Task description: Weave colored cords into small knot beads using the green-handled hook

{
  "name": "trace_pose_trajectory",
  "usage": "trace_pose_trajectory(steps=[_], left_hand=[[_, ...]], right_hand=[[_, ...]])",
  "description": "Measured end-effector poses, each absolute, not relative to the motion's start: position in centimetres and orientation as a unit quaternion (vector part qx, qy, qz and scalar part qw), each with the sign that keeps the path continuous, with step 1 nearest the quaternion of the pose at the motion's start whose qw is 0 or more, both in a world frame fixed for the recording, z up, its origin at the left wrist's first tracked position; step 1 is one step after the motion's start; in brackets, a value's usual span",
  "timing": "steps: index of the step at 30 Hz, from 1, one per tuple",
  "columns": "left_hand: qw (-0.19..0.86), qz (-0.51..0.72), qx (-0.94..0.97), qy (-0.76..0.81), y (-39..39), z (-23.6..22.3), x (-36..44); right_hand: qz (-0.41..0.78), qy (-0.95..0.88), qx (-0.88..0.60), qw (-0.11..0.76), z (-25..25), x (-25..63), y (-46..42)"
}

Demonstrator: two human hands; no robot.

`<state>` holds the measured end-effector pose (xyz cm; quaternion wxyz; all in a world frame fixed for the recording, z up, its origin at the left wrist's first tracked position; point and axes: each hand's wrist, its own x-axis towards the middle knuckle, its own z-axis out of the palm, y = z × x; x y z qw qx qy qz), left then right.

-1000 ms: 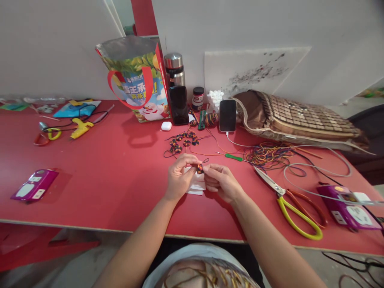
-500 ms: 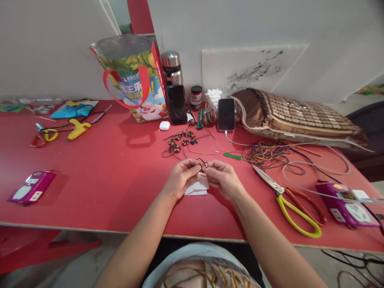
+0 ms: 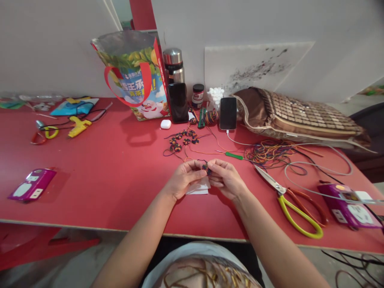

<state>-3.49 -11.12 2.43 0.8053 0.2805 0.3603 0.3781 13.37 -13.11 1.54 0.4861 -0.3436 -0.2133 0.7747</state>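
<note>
Between my fingertips is a small dark multicoloured yarn piece [image 3: 206, 168], with a loose dark strand at its top. My left hand [image 3: 186, 178] pinches it from the left, thumb and forefinger closed on its edge. From the other side my right hand [image 3: 225, 178] grips the same piece, its other fingers curled. Below the hands lies a folded white paper [image 3: 198, 189]. Farther back, several similar round yarn pieces [image 3: 175, 147] form a loose ring on the red table [image 3: 120, 192]. A green-handled crochet hook [image 3: 234, 156] rests to their right.
Large scissors [image 3: 288, 200] lie right of my right arm, near a purple power strip [image 3: 349, 204]. Tangled yarn [image 3: 270, 154] and a white cable surround that area. Phones, a yarn ball [image 3: 211, 117] and a printed bag [image 3: 132, 80] stand behind. A yellow glue gun [image 3: 78, 127] lies left.
The yarn piece has turned between my fingers and now shows more of its round face. My right fingers have shifted up around it. The view has moved slightly.
</note>
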Motion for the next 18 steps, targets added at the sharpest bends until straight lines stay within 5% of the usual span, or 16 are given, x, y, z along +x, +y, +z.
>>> trace_pose_trajectory(steps=[18], left_hand=[[0.812,0.385,0.266,0.349,-10.76,2.44,-3.56]], right_hand=[[0.795,-0.187,-0.332,0.471,1.80,13.30,-13.14]])
